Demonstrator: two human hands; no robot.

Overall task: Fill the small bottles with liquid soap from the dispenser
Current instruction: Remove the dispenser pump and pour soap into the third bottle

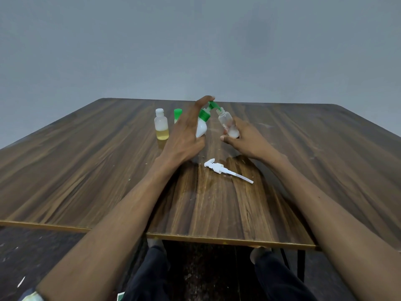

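Head view: my left hand (186, 131) grips the white dispenser (201, 128) around its body, with one finger stretched up over the green pump head (211, 104). The dispenser is tilted toward my right, and its green collar sits just below the pump head. My right hand (243, 140) holds a small clear bottle (227, 122) by its lower end, fingers curled around it, thumb toward me. This bottle leans toward my left, so its open neck meets the green nozzle tip; a little whitish content shows at its bottom. Both items are raised over the far middle of the wooden table (86, 170). To the left of my left hand, a second small bottle (161, 127) stands upright on the table with a white cap and yellowish liquid in its lower part. Just beside it, a green-capped container (178, 115) is partly hidden behind my left hand. Nearer to me, a loose white pump (219, 168) with its dip tube lies flat on the table between my forearms.
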